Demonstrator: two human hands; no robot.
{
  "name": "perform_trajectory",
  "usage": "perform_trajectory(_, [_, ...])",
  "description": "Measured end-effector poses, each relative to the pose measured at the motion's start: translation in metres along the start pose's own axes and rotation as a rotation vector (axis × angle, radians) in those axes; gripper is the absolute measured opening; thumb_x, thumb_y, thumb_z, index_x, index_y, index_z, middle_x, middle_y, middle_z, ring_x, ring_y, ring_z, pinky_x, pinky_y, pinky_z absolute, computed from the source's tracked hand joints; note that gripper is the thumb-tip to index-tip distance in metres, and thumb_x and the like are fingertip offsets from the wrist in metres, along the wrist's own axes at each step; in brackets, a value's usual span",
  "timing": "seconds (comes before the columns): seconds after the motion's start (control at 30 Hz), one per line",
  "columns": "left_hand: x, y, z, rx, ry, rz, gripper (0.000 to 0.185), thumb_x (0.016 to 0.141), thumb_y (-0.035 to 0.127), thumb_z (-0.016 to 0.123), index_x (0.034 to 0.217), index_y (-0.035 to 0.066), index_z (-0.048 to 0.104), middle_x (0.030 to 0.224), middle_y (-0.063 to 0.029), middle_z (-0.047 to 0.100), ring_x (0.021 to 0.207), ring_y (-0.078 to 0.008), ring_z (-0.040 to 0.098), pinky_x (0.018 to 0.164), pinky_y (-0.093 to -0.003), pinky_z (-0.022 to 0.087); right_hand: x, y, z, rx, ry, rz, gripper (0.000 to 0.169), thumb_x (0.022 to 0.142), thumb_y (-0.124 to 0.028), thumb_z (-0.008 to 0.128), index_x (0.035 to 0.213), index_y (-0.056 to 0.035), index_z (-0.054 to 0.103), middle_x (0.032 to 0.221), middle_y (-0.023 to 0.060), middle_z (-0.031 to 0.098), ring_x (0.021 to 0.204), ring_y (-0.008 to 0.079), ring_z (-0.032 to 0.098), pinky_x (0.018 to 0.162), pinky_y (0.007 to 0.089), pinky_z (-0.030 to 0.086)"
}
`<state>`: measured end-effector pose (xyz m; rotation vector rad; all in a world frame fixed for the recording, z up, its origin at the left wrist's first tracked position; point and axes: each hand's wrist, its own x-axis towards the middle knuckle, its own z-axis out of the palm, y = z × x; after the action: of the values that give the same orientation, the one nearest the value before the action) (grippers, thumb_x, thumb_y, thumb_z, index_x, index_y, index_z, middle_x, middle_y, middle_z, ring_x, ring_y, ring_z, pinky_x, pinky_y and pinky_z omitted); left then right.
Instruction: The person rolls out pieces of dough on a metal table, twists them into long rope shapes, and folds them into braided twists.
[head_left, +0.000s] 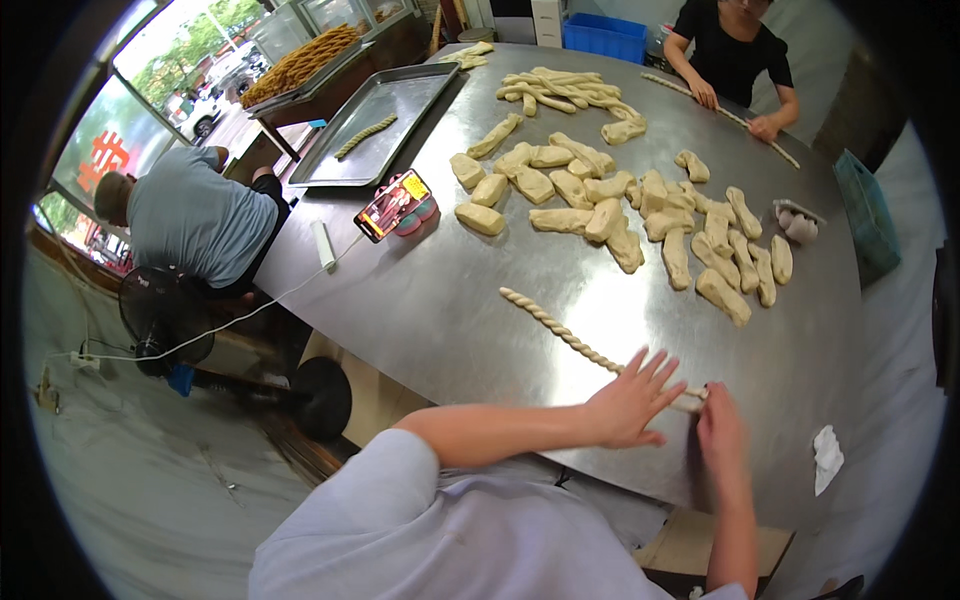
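Note:
A twisted dough rope (562, 330) lies slantwise on the steel table before me. My left hand (634, 405) is over its near part, palm down with fingers spread; whether the palm presses on the dough cannot be seen. At the rope's near end, my right hand (721, 427) pinches the tip between thumb and fingers. Beyond the rope are several cut dough pieces (480, 218), spread over the middle of the table. Farther back sits a heap of long dough strips (559, 88).
A metal tray (337, 182) with one dough twist (366, 136) stands left, near a propped phone (394, 206) on a cable. Across the table a person (731, 60) handles another dough rope (667, 84). Crumpled tissue (828, 460) lies right. Another person (202, 210) sits left by a fan (161, 315).

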<state>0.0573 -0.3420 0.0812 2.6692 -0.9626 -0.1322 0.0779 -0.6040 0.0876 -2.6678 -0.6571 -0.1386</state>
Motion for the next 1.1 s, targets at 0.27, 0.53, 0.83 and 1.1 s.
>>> perform_trajectory(0.27, [0.051,-0.04,0.025,-0.051,0.207,-0.007,0.089,0.109,0.065,0.051,0.164,-0.005,0.046,0.176,-0.0298,0.034,0.167,-0.0416,0.026,0.137,-0.0511,0.022,0.036,0.0,0.015,0.192,0.067,-0.151,0.019,0.094,-0.008,0.076,0.111,-0.0038,0.069,0.122,0.0134,0.069,0.117,0.0373,0.063,0.1,0.0455,0.053])
perform_trajectory(0.53, [0.047,-0.039,0.028,-0.05,0.272,-0.041,0.085,0.111,0.062,0.049,0.164,-0.005,0.045,0.174,-0.0298,0.036,0.167,-0.0421,0.027,0.137,-0.0523,0.022,0.019,-0.005,0.003,0.005,0.069,-0.305,0.023,0.088,-0.002,0.078,0.108,-0.0058,0.067,0.123,0.0114,0.07,0.11,0.0356,0.069,0.091,0.0457,0.059])
perform_trajectory(0.83, [0.092,-0.048,0.027,0.121,0.353,-0.196,0.092,0.108,0.063,0.053,0.162,-0.012,0.044,0.175,-0.0311,0.035,0.168,-0.0418,0.025,0.138,-0.0523,0.019,0.093,0.022,0.026,0.025,0.159,-0.01,0.008,0.099,-0.006,0.066,0.107,-0.0056,0.066,0.109,0.0152,0.068,0.1,0.0382,0.068,0.081,0.0485,0.056])
perform_trajectory(1.1, [0.037,-0.008,0.008,0.026,0.107,-0.09,0.102,0.104,0.07,0.056,0.165,-0.01,0.04,0.176,-0.0301,0.033,0.168,-0.0469,0.022,0.138,-0.0577,0.016,0.026,-0.003,-0.007,-0.029,0.009,-0.122,0.016,0.093,-0.006,0.073,0.105,-0.0006,0.064,0.123,0.0205,0.067,0.12,0.0454,0.063,0.1,0.0527,0.052])
